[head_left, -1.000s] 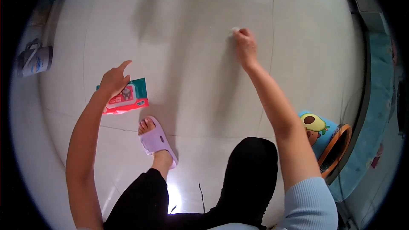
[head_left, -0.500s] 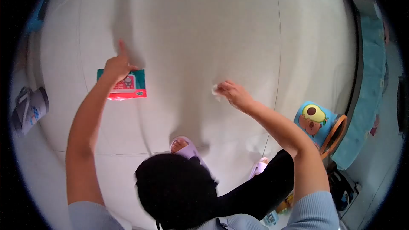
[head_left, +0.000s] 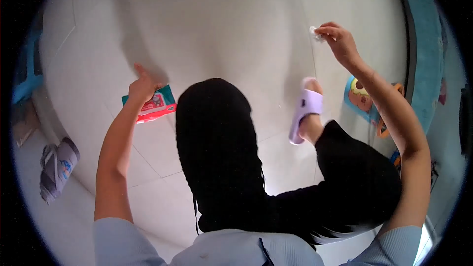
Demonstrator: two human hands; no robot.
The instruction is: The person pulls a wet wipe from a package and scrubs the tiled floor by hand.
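Observation:
My left hand (head_left: pixel 140 90) is at the upper left part of a green and red packet of wipes (head_left: pixel 155 112). Its index finger points away past the packet's top edge and its thumb sticks out to the right. The other fingers are curled, partly hidden from above, and seem to grip the packet. My right hand (head_left: pixel 341 42) reaches out to the far right, fingertips pinched on a small crumpled white wipe (head_left: pixel 314 34) above the pale floor. Whether the wipe touches the floor I cannot tell.
My bent knee (head_left: pixel 214 133) in black trousers fills the middle. My lilac slipper (head_left: pixel 298 120) stands below the right hand. A blue container with an avocado print (head_left: pixel 358 99) is beside the right forearm. Grey slippers (head_left: pixel 60 168) lie at left; teal fabric (head_left: pixel 423 59) runs along the right.
My right hand has moved up and right with the wipe. My knee has risen into the middle and my foot has come forward. The view has turned, so the packet appears tilted.

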